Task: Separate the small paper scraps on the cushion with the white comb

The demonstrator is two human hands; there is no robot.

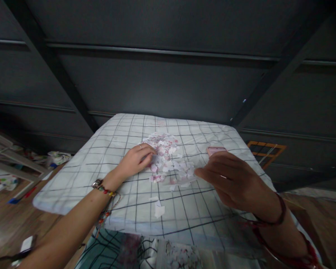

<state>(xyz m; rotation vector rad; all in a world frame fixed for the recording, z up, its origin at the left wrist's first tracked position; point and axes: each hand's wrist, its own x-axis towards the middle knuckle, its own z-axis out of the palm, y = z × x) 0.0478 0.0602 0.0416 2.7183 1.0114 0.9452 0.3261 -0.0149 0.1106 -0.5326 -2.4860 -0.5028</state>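
Note:
Small white and pink paper pieces (164, 144) lie in a loose heap on a white checked cloth (128, 130). At the heap's left edge is my left hand (138, 158), its fingers curled in against the pieces; what sits between the fingertips is hidden. My right hand (232, 179) pinches the right end of what looks like a clear plastic bag (184, 173), with paper pieces showing in or under it. Behind the right hand lies a pink phone (216, 150), partly covered. A few larger white scraps (159, 210) rest nearer to me.
In my lap area, below the cloth's front edge, are clear bags of paper pieces (183, 256). A dark panelled wall (156, 82) rises behind the table. To the left stands a white frame (14, 160); a wooden frame (268, 149) is at the right.

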